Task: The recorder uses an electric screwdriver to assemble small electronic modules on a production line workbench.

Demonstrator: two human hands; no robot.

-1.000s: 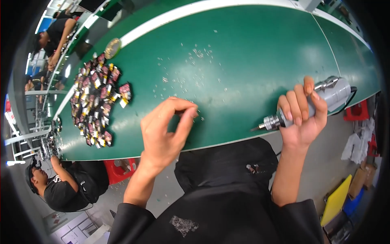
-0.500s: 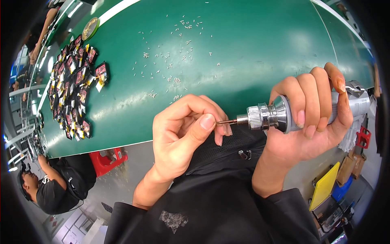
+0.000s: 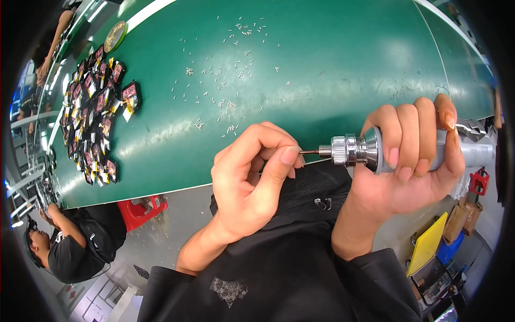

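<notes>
Left hand (image 3: 252,182) pinches the bit (image 3: 310,152) (tip hidden) fronting the powered screwdriver (image 3: 351,150); right hand (image 3: 410,155) grips its body. Hold both steady, in line.

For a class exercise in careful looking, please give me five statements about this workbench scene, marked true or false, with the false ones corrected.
1. The right hand holds a grey power tool. True.
2. The left hand lies flat on the table. False: the left hand pinches at the end of the tool's thin bit.
3. Small metal pieces lie scattered on the green table. True.
4. The black parts are piled at the table's right end. False: the black parts are piled on the left.
5. A round container sits near the pile's far end. True.
</notes>
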